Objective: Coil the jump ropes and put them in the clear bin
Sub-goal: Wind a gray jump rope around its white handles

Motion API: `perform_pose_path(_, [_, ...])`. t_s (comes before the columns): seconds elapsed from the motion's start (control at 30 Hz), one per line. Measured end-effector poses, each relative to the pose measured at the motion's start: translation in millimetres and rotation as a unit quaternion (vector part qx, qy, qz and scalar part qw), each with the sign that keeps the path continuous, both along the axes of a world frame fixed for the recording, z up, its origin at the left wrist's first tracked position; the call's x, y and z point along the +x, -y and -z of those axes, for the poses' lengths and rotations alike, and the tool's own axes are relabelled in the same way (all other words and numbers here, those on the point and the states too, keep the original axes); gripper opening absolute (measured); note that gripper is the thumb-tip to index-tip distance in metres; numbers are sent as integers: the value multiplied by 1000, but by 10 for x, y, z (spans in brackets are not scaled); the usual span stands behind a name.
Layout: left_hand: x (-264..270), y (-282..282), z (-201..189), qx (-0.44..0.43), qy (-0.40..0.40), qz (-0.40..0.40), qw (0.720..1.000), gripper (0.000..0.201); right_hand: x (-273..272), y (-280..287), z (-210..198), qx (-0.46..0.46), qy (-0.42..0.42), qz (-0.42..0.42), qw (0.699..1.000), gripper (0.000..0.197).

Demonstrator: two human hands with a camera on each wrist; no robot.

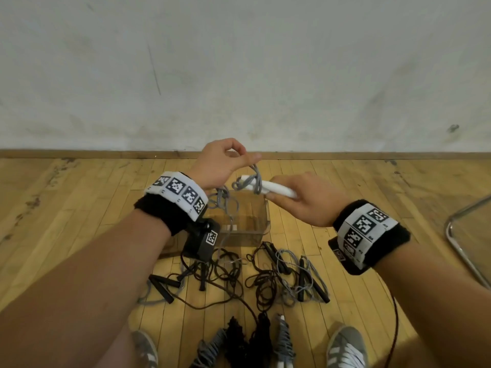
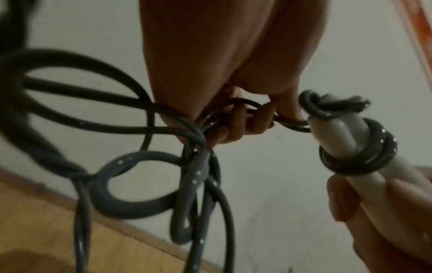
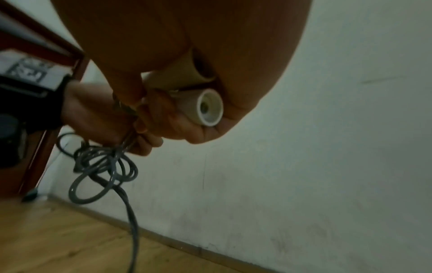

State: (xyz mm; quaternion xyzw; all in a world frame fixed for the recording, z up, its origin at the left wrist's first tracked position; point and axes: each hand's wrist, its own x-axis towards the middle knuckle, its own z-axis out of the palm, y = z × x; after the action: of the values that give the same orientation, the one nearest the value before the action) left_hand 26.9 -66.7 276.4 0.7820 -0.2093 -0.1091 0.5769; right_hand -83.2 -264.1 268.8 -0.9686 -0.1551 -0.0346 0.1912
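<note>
A grey speckled jump rope [image 1: 253, 179] is wound in loops around a pair of white plastic handles [image 1: 276, 189], which are gripped by the right hand [image 1: 305, 200]. Its slack strands are pinched in the curled fingers of the left hand [image 1: 220, 163], above the clear plastic bin [image 1: 263, 224] (loops dangle into it). Tangled dark ropes [image 1: 239, 274] are spread on the wooden floor [image 1: 79, 208].

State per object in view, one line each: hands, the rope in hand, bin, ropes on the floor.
left hand: raised, pinches the grey cord.
right hand: grips the white handles.
grey cord: partly wound round the handles, the rest hangs in loose loops.
white handles: held together, side by side.
clear bin: on the floor, open; contents unclear.
floor ropes: uncoiled, tangled.
</note>
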Motion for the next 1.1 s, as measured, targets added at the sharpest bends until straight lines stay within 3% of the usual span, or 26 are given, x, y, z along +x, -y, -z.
perform_pose_path(0.1, [33,6,35,-110,-99,22,989,21,-6,-33,-32,114,19,22,993,22])
perform_pose_path(0.17, [-26,44,66,-133,-125,37,983,15,-6,-41,-48,179,25,51,982,27])
perform_pose_path(0.3, [-210,181,112,-103,-69,28,992,20,60,-64,-33,289,61,84,952,24])
perform_pose_path(0.4, [-288,259,120,-98,-25,23,995,18,132,-32,-5,314,87,130,936,26])
perform_pose_path(0.53, [-305,274,123,-64,-3,24,998,19,168,-19,23,255,99,182,945,37])
perform_pose_path(0.67, [-317,261,127,-34,13,35,999,27,174,-11,57,177,93,216,956,31])
perform_pose_path(0.87, [-335,305,151,-73,-91,8,993,26,202,-50,82,25,51,268,962,27])
perform_pose_path(1.03, [-386,382,108,-103,-116,-42,987,24,211,-142,67,-46,47,277,959,52])
perform_pose_path(1.1, [-386,369,101,-102,-115,-67,986,33,193,-218,91,-77,66,265,959,55])
